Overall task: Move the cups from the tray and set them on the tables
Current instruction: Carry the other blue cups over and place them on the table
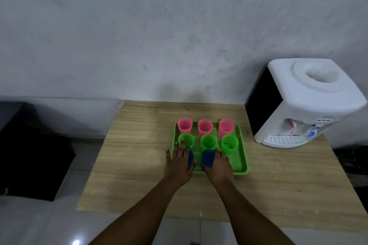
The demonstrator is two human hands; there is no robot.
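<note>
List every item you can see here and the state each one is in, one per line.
Pink cups: three, upright on tray, back row.
Green cups: three, upright, middle row.
Blue cups: two, front row, each gripped by one hand.
Left hand: grips left blue cup.
Right hand: grips right blue cup.
Tray: flat on table.
Water dispenser: no bottle on top.

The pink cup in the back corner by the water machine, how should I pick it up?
Hold the right pink cup round its side wall, just under the rim, coming from above. It stands upright, and a green cup sits close in front, so a low reach from the near side would probably bump that one.
</note>
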